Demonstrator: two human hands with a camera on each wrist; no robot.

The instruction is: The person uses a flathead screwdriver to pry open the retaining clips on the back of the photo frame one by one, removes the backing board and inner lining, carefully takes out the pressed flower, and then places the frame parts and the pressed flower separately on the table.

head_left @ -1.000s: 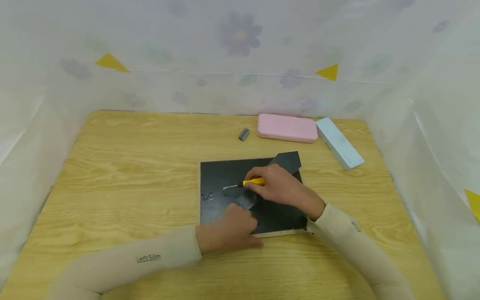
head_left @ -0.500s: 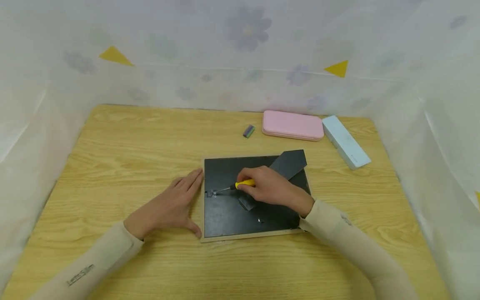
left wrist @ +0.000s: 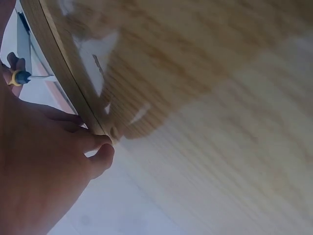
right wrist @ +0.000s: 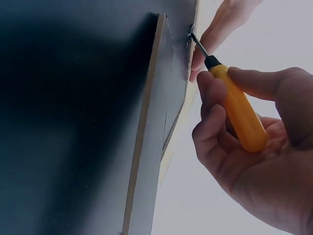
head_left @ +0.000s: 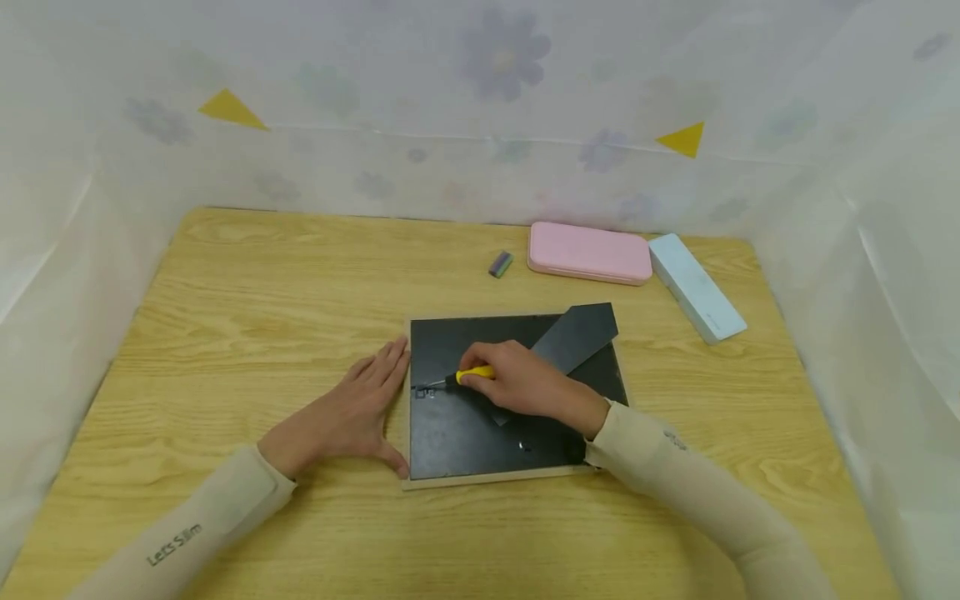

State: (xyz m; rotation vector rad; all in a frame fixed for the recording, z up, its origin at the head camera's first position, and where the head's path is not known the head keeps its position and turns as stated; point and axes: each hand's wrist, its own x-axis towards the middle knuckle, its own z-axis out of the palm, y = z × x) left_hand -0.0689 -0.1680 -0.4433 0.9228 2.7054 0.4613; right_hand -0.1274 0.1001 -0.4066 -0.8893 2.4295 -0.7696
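A picture frame [head_left: 450, 446] lies face down on the table, its black backing upward and a thin pale wooden edge around it. My right hand [head_left: 517, 381] grips the yellow handle of a screwdriver [right wrist: 240, 115], thumb and fingers wrapped round it in the right wrist view. The metal tip touches a small metal hanger [head_left: 425, 392] near the backing's left edge. Along that left edge rests my left hand [head_left: 352, 414], fingers extended and thumb spread toward the near corner. A black stand leg [head_left: 576, 337] slants across the backing, partly hidden under my right hand.
Behind the frame, a pink case [head_left: 590, 252] lies beside a pale blue box [head_left: 697, 289]. A small grey-green block [head_left: 500, 264] sits left of the case. A small shiny fitting [head_left: 524, 447] shows on the backing. Pale flowered sheeting [head_left: 450, 125] encloses the table.
My left hand has moved from over the frame's near side to its left edge. The screwdriver in my right hand has shifted left, its tip now at the metal hanger.
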